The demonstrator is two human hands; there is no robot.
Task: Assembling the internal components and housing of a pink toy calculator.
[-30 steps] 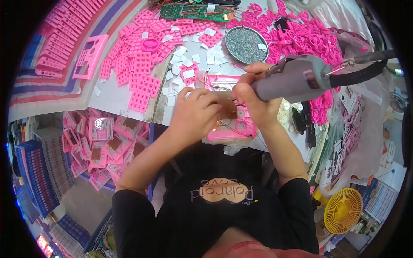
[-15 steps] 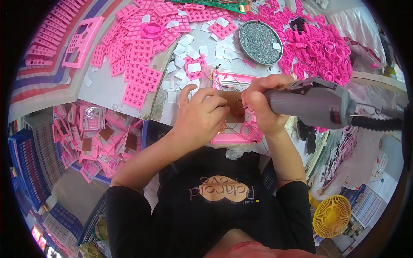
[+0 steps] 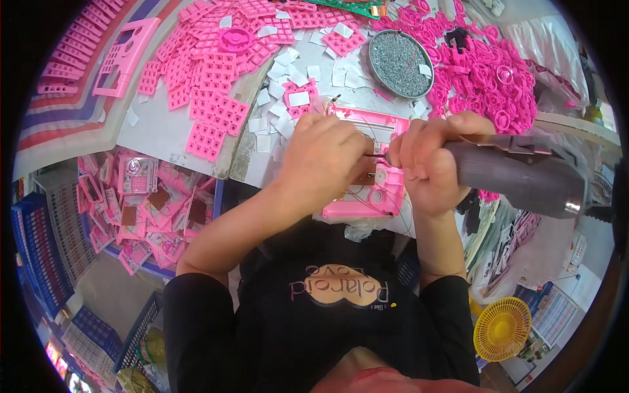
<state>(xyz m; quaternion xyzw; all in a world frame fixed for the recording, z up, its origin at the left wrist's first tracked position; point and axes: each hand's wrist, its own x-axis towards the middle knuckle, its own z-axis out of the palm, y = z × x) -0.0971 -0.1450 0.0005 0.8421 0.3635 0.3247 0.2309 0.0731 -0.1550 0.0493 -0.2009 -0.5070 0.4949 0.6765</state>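
Observation:
My right hand (image 3: 438, 164) grips a grey electric screwdriver (image 3: 517, 171), held sideways with its thin bit pointing left. The bit reaches to the fingertips of my left hand (image 3: 331, 154). My left hand is closed over a brown circuit board (image 3: 368, 171), with its fingers bent together by the bit's tip; what they pinch is hidden. The board sits in a pink plastic housing (image 3: 354, 211) with thin wires running across it. My hands cover much of the housing's middle.
A round metal dish of small screws (image 3: 401, 65) stands beyond the housing. Pink keypads (image 3: 213, 72) lie heaped at far left, pink ring-shaped parts (image 3: 501, 85) at far right. White paper pieces (image 3: 282, 124) are scattered between. A bin of pink assemblies (image 3: 154, 203) is at left, a yellow basket (image 3: 502, 329) at lower right.
My right hand has drawn the screwdriver rightward and lower, and its bit now shows. My left hand has turned, its fingers curling in and moving right to the bit's tip.

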